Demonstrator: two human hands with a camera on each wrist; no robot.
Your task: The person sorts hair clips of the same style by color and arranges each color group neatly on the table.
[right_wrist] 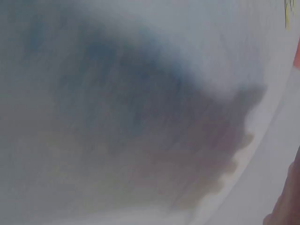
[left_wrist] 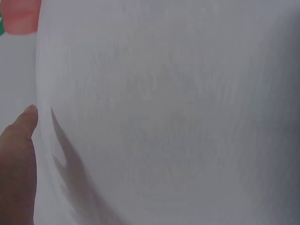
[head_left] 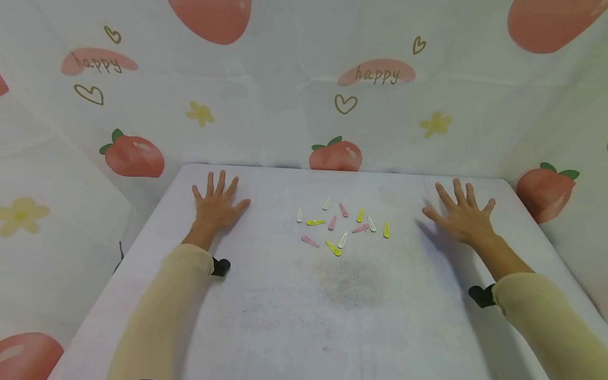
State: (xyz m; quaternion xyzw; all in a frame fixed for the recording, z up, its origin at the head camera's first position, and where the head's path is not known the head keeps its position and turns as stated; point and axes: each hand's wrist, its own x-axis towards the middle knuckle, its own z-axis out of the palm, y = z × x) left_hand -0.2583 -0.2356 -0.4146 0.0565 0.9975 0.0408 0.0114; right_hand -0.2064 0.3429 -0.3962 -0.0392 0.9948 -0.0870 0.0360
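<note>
Between left hand [head_left: 216, 209] and right hand [head_left: 463, 216], mid-worktop [head_left: 266, 316]: 12 hair clips [head_left: 333, 248], loosely scattered. Count by colour: 4 white, 4 pink, 4 yellow.

Both hands palm down, fingers [head_left: 221, 182] straight and spread wide, thumbs pointing inward toward the clips. Neither hand holds anything. Can't tell from these views whether palms rest on the surface or float just above it.

Clips are well apart from both sets of fingers. Nearest to left thumb: a white clip [head_left: 300, 215] at the left end of the group. Nearest to right thumb: a yellow clip [head_left: 387, 230] at the right end. One pink clip [head_left: 360, 228] sits right beside a white one [head_left: 372, 224]; can't confirm contact.

2 sleeves, 2 dark wrist straps [head_left: 220, 266], one per arm. Peach-print curtain [head_left: 275, 121] behind.
</note>
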